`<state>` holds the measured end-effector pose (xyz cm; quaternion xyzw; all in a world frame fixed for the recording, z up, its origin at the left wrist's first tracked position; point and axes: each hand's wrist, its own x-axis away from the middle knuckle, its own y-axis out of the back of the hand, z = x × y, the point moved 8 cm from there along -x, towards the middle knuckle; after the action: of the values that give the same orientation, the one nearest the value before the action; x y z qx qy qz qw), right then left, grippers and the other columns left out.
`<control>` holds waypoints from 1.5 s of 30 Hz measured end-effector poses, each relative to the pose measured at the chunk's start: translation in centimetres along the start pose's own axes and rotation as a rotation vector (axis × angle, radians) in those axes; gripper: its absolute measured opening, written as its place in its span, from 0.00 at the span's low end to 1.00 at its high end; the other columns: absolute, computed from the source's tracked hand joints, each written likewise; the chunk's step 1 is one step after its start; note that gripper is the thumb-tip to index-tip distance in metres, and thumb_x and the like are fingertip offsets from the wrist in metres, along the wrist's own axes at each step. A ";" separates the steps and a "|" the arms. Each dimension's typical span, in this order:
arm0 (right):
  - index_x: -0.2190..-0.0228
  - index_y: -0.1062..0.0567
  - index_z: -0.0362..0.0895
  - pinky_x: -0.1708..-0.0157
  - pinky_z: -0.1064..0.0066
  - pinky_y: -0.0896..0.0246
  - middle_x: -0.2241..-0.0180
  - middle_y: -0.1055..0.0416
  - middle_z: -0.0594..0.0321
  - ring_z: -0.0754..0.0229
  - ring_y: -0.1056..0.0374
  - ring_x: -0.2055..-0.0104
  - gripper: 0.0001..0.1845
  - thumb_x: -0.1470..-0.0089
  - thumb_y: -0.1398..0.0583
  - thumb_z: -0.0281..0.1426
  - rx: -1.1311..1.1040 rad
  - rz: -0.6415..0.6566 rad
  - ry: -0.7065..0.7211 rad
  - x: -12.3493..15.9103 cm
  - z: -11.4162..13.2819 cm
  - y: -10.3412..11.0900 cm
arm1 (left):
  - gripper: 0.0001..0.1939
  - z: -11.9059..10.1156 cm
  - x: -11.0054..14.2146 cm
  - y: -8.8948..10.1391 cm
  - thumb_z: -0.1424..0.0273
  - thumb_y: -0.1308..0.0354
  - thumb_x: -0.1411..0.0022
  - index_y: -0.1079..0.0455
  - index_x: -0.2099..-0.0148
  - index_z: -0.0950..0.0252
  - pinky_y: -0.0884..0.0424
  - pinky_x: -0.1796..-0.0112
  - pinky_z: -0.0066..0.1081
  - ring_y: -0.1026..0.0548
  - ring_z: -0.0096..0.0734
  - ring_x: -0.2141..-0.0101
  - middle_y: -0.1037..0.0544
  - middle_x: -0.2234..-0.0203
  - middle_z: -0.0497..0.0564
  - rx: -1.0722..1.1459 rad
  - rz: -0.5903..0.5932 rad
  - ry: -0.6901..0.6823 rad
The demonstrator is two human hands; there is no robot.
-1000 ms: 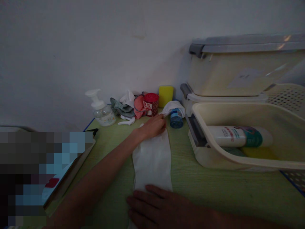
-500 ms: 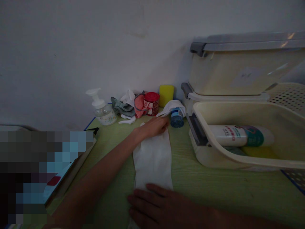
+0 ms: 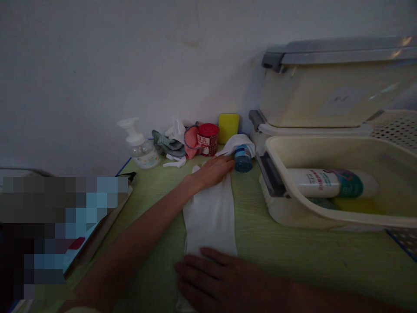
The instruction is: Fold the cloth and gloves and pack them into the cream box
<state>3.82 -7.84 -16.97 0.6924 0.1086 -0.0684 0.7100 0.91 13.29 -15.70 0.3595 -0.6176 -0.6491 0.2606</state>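
Observation:
A white cloth (image 3: 210, 217) lies stretched lengthwise on the green table (image 3: 293, 252). My left hand (image 3: 213, 171) rests flat on the cloth's far end, fingers extended toward a small blue jar (image 3: 243, 158). My right hand (image 3: 218, 278) lies flat on the cloth's near end, fingers spread and pointing left. Neither hand grips anything.
Along the wall stand a pump bottle (image 3: 138, 145), crumpled rags (image 3: 169, 145), a red can (image 3: 208, 139) and a yellow sponge (image 3: 228, 127). At right, a cream basin (image 3: 309, 215) holds a white bottle (image 3: 329, 182), with a lidded box (image 3: 335, 91) behind. A pixelated area covers the lower left.
My left hand has slid a little farther along the cloth toward the blue jar. The view has shifted slightly. My right hand stays on the near end.

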 end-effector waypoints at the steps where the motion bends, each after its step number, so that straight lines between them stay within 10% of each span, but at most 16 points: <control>1: 0.47 0.36 0.38 0.45 0.67 0.48 0.42 0.39 0.59 0.60 0.44 0.42 0.20 0.35 0.57 0.31 -0.014 0.009 0.001 0.0 0.0 0.0 | 0.12 0.0 -0.1 -0.1 0.80 0.59 0.37 0.34 0.61 0.67 0.35 0.61 0.32 0.29 0.36 0.62 0.28 0.63 0.55 0.010 0.008 -0.005; 14: 0.42 0.45 0.35 0.40 0.62 0.58 0.38 0.48 0.52 0.55 0.53 0.37 0.25 0.37 0.54 0.34 -0.377 0.130 -0.010 0.2 -0.7 1.6 | 0.12 -1.2 3.5 4.2 0.80 0.55 0.39 0.31 0.59 0.69 0.34 0.58 0.35 0.29 0.38 0.58 0.29 0.60 0.56 -0.011 0.013 0.143; 20: 0.69 0.30 0.42 0.61 0.65 0.44 0.68 0.30 0.59 0.59 0.37 0.65 0.11 0.48 0.42 0.38 -0.348 0.011 -0.169 0.6 -1.3 1.4 | 0.11 -3.7 9.8 6.0 0.78 0.55 0.36 0.30 0.61 0.66 0.36 0.55 0.35 0.30 0.34 0.59 0.27 0.62 0.52 0.046 0.081 0.150; 29: 0.75 0.33 0.43 0.67 0.68 0.50 0.75 0.32 0.65 0.63 0.40 0.72 0.06 0.47 0.46 0.28 -0.187 0.030 -0.145 0.4 -0.5 0.7 | 0.09 -7.0 18.5 3.8 0.75 0.51 0.37 0.32 0.68 0.64 0.35 0.65 0.25 0.29 0.25 0.67 0.27 0.71 0.48 0.524 -0.065 0.208; 37: 0.78 0.33 0.43 0.72 0.71 0.49 0.79 0.35 0.65 0.64 0.41 0.75 0.12 0.44 0.49 0.26 -0.284 -0.254 -0.167 1.5 -2.2 4.3 | 0.04 -8.1 20.0 3.5 0.72 0.42 0.43 0.32 0.63 0.62 0.34 0.58 0.27 0.29 0.28 0.61 0.27 0.65 0.50 0.697 -0.096 0.077; 45: 0.78 0.32 0.43 0.74 0.68 0.51 0.81 0.37 0.65 0.63 0.44 0.77 0.19 0.38 0.53 0.27 -0.255 -0.184 -0.029 4.0 -2.0 5.8 | 0.06 -9.4 19.9 2.6 0.73 0.38 0.46 0.31 0.64 0.61 0.34 0.57 0.26 0.29 0.27 0.60 0.26 0.63 0.48 0.747 0.062 0.019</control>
<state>9.00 -5.49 -12.41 0.5828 0.1693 -0.1287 0.7843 -4.03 -8.31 -15.78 0.4168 -0.8201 -0.3674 0.1370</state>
